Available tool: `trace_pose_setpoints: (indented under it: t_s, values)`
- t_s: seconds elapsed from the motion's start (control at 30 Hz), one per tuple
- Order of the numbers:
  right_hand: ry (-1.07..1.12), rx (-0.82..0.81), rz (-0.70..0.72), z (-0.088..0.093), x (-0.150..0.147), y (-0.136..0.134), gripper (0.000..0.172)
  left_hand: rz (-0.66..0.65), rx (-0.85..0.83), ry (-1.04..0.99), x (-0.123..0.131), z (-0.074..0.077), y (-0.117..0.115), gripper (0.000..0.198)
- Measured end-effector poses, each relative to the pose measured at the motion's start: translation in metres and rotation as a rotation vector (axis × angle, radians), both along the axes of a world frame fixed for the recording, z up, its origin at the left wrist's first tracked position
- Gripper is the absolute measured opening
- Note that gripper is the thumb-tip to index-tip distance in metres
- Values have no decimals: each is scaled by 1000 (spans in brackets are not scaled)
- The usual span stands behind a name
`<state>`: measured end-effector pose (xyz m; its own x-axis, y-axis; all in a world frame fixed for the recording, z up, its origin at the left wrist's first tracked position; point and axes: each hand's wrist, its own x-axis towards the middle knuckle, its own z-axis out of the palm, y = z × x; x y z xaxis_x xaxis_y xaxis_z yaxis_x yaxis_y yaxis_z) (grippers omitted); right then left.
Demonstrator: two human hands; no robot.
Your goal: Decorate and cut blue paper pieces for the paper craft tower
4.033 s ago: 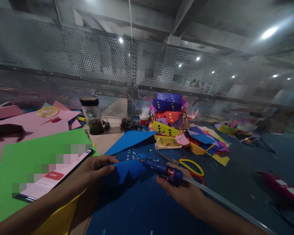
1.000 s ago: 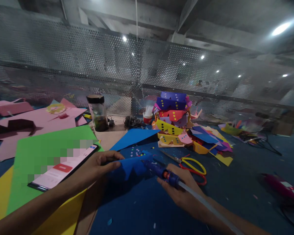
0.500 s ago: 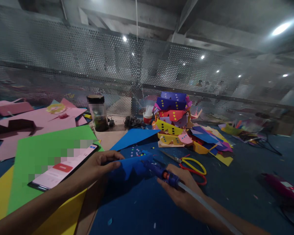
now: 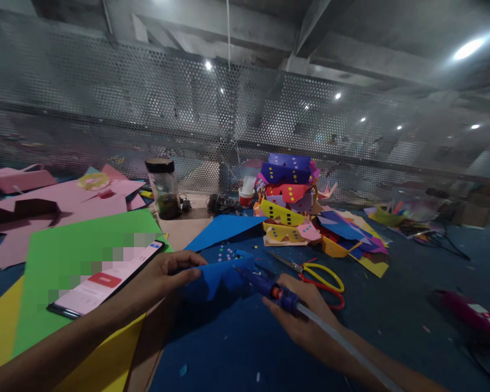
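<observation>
My left hand (image 4: 163, 277) is closed on the near edge of a blue zigzag paper piece (image 4: 216, 277), holding it just above the blue table cover. My right hand (image 4: 302, 313) grips a blue glue gun (image 4: 269, 288) with a clear glue stick trailing back along my forearm. The gun's nozzle touches the paper piece near its top right corner. Small coloured squares dot the paper's far edge.
A phone (image 4: 102, 280) lies on a green sheet (image 4: 65, 256) at left. Yellow-handled scissors (image 4: 318, 275) lie behind my right hand. A pile of decorated paper crowns (image 4: 289, 209) stands mid-table, a jar (image 4: 163, 188) behind left, a pink glue gun (image 4: 469, 316) far right.
Over four seconds the view shifted a little and the glue gun's nozzle moved up along the blue piece. In the last second both hands stay almost still.
</observation>
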<state>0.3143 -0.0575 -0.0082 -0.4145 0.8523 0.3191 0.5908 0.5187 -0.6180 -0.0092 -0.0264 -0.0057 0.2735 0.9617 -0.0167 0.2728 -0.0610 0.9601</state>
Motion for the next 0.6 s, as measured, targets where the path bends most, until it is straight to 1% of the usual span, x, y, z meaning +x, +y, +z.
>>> trace_pose_setpoints:
  t_s: [0.37, 0.53, 0.6]
  values:
    - [-6, -32, -17, 1, 1, -1, 27, -3, -9, -59, 0, -4, 3, 32]
    - [56, -89, 0, -9, 1, 0, 25, 4, -31, -64, 2, -1, -1, 34]
    - [141, -99, -34, -12, -1, 1, 27, -2, -35, -69, 2, 0, -2, 34]
